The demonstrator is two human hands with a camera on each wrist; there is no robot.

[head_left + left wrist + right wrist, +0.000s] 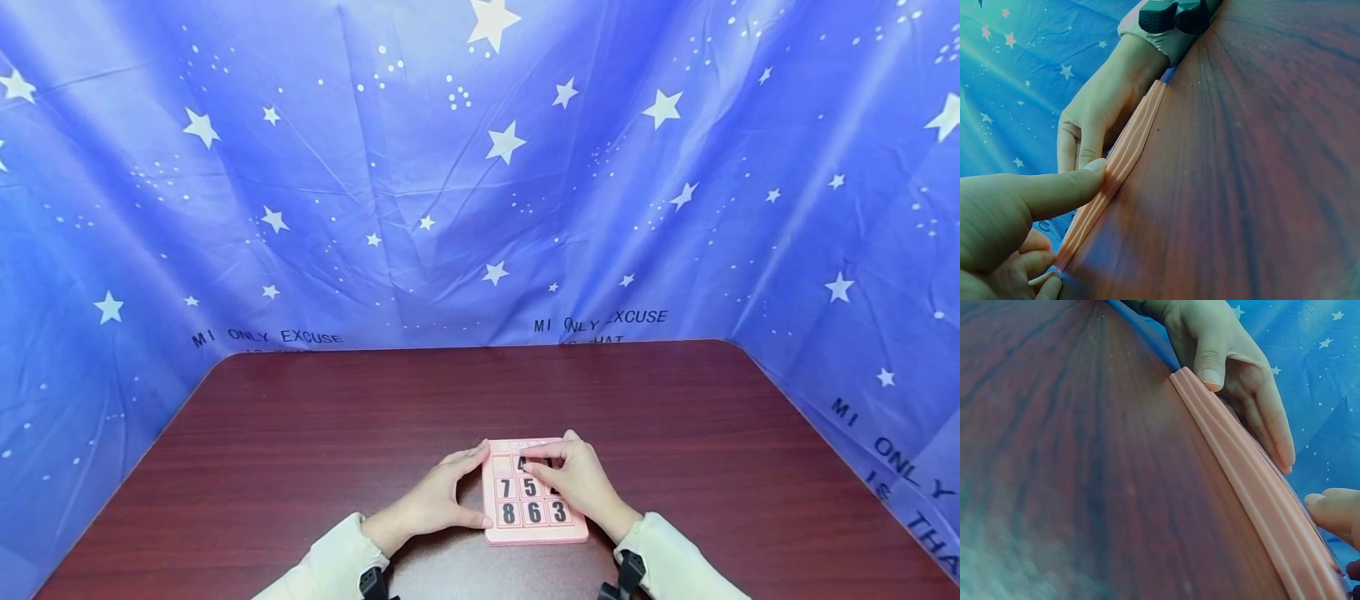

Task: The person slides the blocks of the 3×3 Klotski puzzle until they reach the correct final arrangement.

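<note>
A pink number slide puzzle point(537, 537) lies flat on the table, with black numerals on its tiles. The 7, 5, 8, 6 and 3 show plainly, while the top left cell is bare pink. My left hand point(435, 500) holds the puzzle's left side, thumb at the near corner and fingers at the far one. Over the top row, my right hand point(583, 482) has its index finger and thumb on the 4 tile point(521, 464), partly hiding it and the right column. In the left wrist view, the left thumb point(1069, 190) lies against the ridged pink side point(1124, 159).
The dark red-brown wooden table point(337, 417) extends around the puzzle. Blue cloth point(420, 167) with white stars and printed words hangs behind the table and along both sides. Black wrist devices point(632, 571) sit at the pale sleeves.
</note>
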